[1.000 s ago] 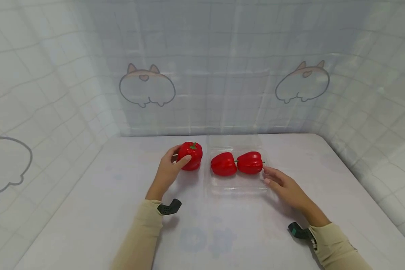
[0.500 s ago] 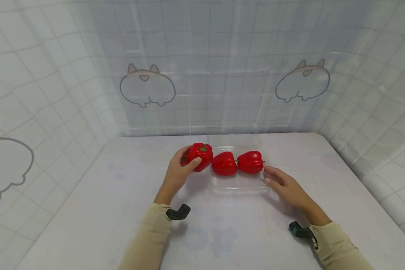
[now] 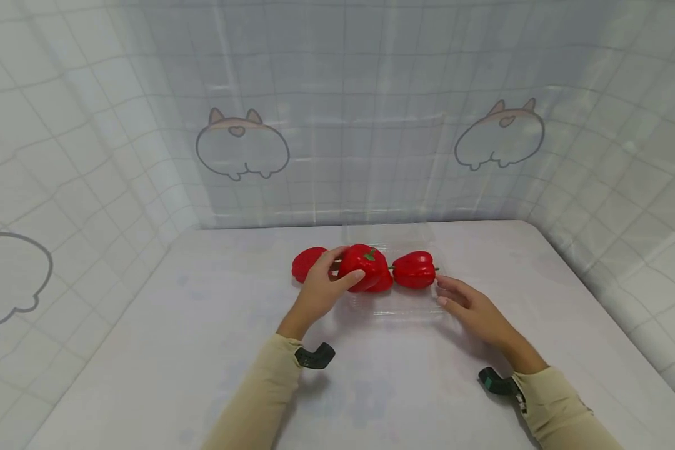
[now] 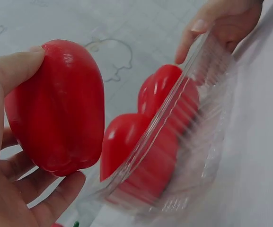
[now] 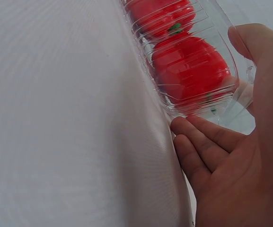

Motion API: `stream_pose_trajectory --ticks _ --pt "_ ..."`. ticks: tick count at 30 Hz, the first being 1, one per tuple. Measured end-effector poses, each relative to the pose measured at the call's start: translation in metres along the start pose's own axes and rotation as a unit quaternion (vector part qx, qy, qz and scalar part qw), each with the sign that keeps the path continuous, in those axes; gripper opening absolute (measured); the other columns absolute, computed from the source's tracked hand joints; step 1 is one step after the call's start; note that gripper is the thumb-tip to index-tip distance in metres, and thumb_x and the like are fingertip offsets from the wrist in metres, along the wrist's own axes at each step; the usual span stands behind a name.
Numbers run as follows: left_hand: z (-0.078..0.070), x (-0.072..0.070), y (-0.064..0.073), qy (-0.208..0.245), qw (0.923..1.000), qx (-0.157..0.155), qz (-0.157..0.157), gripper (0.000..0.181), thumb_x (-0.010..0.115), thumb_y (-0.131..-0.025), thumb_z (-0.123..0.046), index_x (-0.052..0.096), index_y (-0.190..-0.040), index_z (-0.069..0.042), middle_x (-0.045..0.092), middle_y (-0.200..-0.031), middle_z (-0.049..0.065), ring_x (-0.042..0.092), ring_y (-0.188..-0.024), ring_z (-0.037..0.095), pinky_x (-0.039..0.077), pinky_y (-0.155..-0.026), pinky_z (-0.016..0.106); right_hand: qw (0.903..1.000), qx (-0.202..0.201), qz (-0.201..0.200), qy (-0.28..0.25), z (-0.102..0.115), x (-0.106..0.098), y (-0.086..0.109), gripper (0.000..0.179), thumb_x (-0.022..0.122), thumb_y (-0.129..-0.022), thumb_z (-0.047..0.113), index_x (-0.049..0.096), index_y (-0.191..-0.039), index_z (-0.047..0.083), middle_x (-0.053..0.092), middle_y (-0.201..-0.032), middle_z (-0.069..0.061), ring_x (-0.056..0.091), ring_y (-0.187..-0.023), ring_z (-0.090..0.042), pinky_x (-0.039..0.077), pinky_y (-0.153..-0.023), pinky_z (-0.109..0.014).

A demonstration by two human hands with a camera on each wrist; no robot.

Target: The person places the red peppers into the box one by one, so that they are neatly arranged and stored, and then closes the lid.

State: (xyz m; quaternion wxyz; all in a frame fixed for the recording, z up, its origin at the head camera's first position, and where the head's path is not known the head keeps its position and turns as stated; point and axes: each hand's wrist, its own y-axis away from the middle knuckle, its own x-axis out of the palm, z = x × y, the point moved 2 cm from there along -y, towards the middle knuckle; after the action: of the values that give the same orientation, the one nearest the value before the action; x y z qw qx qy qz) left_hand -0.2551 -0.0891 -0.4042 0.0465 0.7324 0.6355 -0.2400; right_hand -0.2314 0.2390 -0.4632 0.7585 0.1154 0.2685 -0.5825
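Note:
My left hand (image 3: 322, 289) grips a red bell pepper (image 3: 362, 267) with a green stem, thumb on its near side and fingers round the far side. The pepper is held over the left part of a clear plastic container (image 3: 394, 306). Two more red bell peppers lie in that container; the right one (image 3: 414, 270) shows whole, the left one (image 3: 380, 282) is partly hidden behind the held pepper. At the container's right end, my right hand (image 3: 475, 312) rests with extended fingers touching the clear wall (image 5: 174, 109).
Left of the container, another red bell pepper (image 3: 306, 265) lies on the white table (image 3: 163, 350), partly behind my left hand. The container's clear lid (image 3: 388, 232) stands open at its back. Pale grid-patterned cloth walls (image 3: 337, 156) enclose the table at the back and sides.
My left hand has carried its bell pepper rightward from beside the container to over its left part, uncovering the pepper on the table. The right hand has stayed in place.

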Motion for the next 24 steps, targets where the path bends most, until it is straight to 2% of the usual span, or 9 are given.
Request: stream_pose_trajectory --ticks 14,24 --pt "-0.017 0.03 -0.004 -0.005 0.9977 0.02 0.065 0.074 0.074 -0.087 -0.05 0.045 -0.15 -0.024 0.051 -0.14 -0.004 0.052 -0.121 0.017 0.056 -0.09 0.034 0.9998 -0.014 -0.008 0.01 -0.002 -0.001 -0.003 0.056 0.061 -0.101 0.031 0.043 -0.152 0.014 0.051 -0.147 -0.014 0.053 -0.131 -0.033 0.044 -0.103 -0.053" --pt "-0.02 0.043 -0.009 -0.04 0.996 0.022 0.076 0.074 0.075 -0.086 -0.051 0.047 -0.149 -0.024 0.053 -0.14 -0.004 0.052 -0.123 0.018 0.056 -0.09 0.036 0.9997 -0.013 -0.006 0.018 -0.004 -0.001 -0.002 0.057 0.06 -0.101 0.031 0.042 -0.152 0.014 0.051 -0.147 -0.015 0.052 -0.132 -0.034 0.045 -0.103 -0.054"
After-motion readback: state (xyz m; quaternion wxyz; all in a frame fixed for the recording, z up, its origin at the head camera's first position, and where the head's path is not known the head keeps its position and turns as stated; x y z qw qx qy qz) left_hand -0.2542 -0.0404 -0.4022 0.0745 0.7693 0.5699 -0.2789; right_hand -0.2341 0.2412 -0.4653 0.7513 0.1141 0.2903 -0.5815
